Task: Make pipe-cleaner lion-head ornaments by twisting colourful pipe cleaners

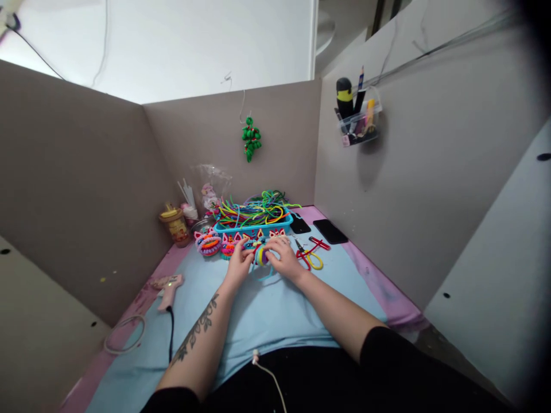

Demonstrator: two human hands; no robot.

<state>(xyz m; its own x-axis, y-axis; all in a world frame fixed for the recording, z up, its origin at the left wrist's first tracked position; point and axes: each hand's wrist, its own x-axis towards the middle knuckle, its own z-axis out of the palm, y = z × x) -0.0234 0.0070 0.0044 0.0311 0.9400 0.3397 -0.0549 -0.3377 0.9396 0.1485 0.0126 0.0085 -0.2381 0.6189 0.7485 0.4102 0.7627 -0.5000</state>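
Both sides of a small striped piece are pinched in the head view — left hand grasping its left, right hand its right; light, even finger pressure would likely suit it best, so that the soft-looking bands lie snug and uncrushed; the loose blue strand on the near side is best kept clear of the fingers; the piece lies between the fingertips — near of the turquoise tray, left of the scissors.
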